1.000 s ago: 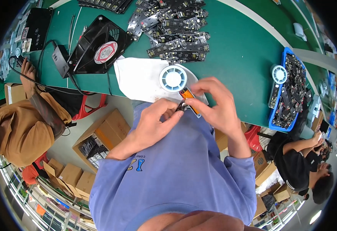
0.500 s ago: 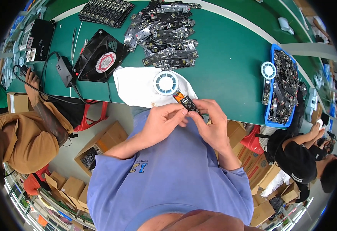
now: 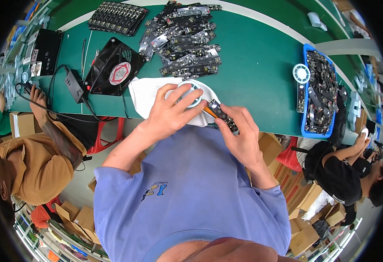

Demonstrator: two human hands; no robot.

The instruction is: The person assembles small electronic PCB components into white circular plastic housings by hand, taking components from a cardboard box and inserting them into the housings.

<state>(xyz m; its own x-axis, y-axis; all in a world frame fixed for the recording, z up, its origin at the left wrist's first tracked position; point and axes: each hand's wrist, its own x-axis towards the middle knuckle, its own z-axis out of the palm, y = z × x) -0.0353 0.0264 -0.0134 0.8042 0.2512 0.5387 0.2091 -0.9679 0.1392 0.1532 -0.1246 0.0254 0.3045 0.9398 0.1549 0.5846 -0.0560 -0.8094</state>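
My right hand [image 3: 243, 130] pinches a narrow black circuit board [image 3: 227, 120] between thumb and fingers, tilted at the table's front edge. Orange wires [image 3: 210, 112] come out at the board's upper left, beside a round light-blue and white spoked part [image 3: 196, 98]. That round part rests over a white cloth [image 3: 141, 94]. My left hand [image 3: 170, 110] reaches across it from the left, fingers curled over its face and rim, hiding much of it.
A black fan [image 3: 113, 70] and a power adapter [image 3: 74, 84] with cables lie left. Loose circuit boards [image 3: 191, 41] are heaped behind the cloth, near a neat stack [image 3: 117, 17]. At right stands a blue bin [image 3: 306, 126] of boards. Co-workers sit on both sides.
My left hand has left the circuit board and moved up and left onto the round part. My right hand keeps the board, now slightly lower and turned.
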